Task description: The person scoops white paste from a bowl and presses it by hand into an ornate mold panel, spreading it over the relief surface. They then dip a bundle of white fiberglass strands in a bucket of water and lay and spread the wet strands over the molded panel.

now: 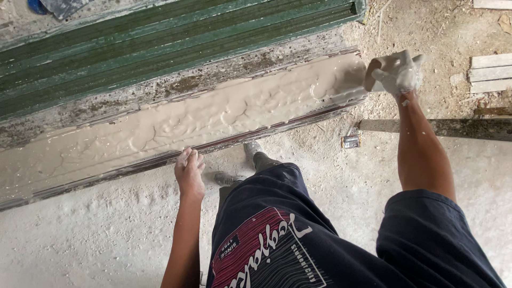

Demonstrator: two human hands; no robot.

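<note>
Here my plaster-coated right hand [396,73] curls loosely over the far right end of the long wet putty strip [176,128], while my open left hand [190,172] rests fingers-flat on its near edge at mid-length.

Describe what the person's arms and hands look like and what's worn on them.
Both forearms are bare. The left hand has no glove. The right hand is coated in pale beige paste, so whether a glove is underneath cannot be told. A dark navy short sleeve covers the right upper arm.
</note>
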